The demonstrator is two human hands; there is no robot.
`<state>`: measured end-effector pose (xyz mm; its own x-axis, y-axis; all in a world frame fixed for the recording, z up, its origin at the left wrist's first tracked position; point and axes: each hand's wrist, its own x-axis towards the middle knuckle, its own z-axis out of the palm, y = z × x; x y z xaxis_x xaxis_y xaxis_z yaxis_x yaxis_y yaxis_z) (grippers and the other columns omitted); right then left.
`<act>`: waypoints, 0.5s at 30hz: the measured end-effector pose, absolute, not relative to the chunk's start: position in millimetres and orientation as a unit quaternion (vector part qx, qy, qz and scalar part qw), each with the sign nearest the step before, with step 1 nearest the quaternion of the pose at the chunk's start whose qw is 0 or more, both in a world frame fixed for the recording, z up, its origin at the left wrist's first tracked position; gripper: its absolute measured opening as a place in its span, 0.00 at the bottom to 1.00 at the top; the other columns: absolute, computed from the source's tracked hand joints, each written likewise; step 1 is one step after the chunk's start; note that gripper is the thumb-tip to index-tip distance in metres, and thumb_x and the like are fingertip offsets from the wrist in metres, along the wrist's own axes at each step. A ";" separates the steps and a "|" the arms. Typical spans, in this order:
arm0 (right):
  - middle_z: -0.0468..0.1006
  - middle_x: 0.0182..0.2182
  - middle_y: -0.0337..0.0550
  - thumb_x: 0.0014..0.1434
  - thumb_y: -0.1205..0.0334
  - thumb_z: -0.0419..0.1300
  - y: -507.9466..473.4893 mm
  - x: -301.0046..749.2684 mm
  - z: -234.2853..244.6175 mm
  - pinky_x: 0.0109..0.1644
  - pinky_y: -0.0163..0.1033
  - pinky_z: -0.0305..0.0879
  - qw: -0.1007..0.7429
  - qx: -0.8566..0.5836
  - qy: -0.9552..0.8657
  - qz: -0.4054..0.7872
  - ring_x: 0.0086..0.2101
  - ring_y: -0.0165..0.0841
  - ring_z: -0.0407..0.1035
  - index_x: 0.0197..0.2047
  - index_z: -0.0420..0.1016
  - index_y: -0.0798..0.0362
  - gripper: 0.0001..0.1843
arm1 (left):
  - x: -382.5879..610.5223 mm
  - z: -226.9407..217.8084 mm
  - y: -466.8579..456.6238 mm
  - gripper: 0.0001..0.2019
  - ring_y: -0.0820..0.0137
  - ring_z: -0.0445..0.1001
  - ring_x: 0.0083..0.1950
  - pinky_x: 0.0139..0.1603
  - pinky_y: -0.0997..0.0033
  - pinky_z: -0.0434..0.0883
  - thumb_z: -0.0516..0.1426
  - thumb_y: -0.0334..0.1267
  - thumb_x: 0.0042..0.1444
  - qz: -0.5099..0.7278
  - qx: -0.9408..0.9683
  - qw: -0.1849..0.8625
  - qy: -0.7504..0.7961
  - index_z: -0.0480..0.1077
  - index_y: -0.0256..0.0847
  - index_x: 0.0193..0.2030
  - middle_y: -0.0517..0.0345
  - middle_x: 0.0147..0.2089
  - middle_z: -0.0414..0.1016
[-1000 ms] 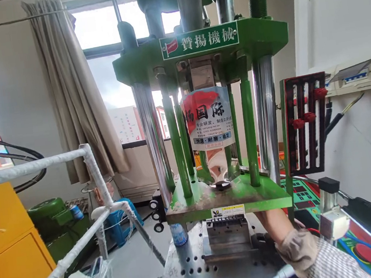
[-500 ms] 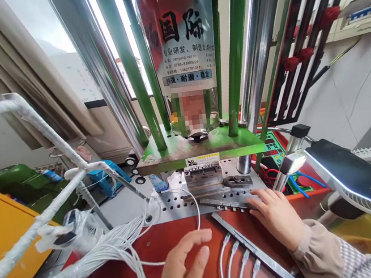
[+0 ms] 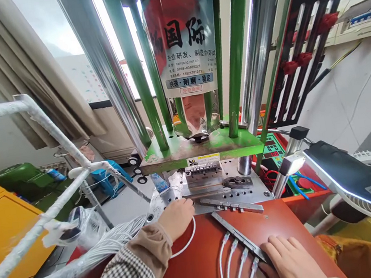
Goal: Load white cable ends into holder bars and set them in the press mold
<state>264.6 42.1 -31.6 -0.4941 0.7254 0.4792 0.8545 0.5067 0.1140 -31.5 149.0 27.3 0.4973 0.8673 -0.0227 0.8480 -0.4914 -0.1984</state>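
Two hands: left hand (image 3: 176, 216) closed on a white cable (image 3: 187, 240); right hand (image 3: 290, 261) flat, open, touching the metal bar (image 3: 240, 236) near the surface (image 3: 276, 218) edge.

Left hand (image 3: 176, 216) reached the mould plate (image 3: 212, 194); right hand (image 3: 290, 261) withdrew onto the metal bar (image 3: 240, 236)

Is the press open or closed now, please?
Open. The green press plate stands raised, with a clear gap above the steel mould block. The left hand rests beside the block, not under the plate.
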 end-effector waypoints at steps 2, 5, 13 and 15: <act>0.70 0.27 0.41 0.66 0.52 0.47 38.5 265.3 -32.0 0.31 0.43 0.59 0.188 -0.499 -0.835 -0.133 0.26 0.39 0.67 0.32 0.65 0.49 0.15 | -61.6 35.6 153.5 0.17 0.62 0.74 0.43 0.46 0.60 0.67 0.44 0.21 0.56 0.070 -0.812 0.097 -0.571 0.75 0.33 0.32 0.46 0.37 0.76; 0.69 0.27 0.42 0.67 0.49 0.46 33.6 264.5 -36.4 0.32 0.43 0.61 0.199 -0.533 -0.816 -0.102 0.27 0.39 0.68 0.32 0.66 0.49 0.17 | -102.8 57.5 150.2 0.20 0.54 0.74 0.40 0.42 0.50 0.67 0.40 0.19 0.54 0.085 -0.713 0.128 -0.684 0.74 0.26 0.31 0.39 0.34 0.75; 0.71 0.29 0.43 0.69 0.50 0.41 48.1 263.0 -30.5 0.30 0.40 0.69 0.254 -0.546 -0.798 0.020 0.27 0.37 0.70 0.34 0.67 0.49 0.20 | 12.3 8.8 46.8 0.16 0.58 0.71 0.55 0.62 0.52 0.59 0.50 0.34 0.61 -0.203 -0.922 0.034 -0.328 0.71 0.50 0.52 0.53 0.50 0.77; 0.72 0.31 0.43 0.69 0.52 0.43 53.3 269.5 -20.1 0.33 0.39 0.70 0.277 -0.535 -0.795 0.074 0.30 0.36 0.71 0.35 0.66 0.49 0.17 | 48.1 -27.6 20.6 0.15 0.55 0.71 0.55 0.64 0.46 0.54 0.51 0.28 0.60 -0.267 -0.862 0.057 -0.426 0.75 0.49 0.45 0.50 0.47 0.78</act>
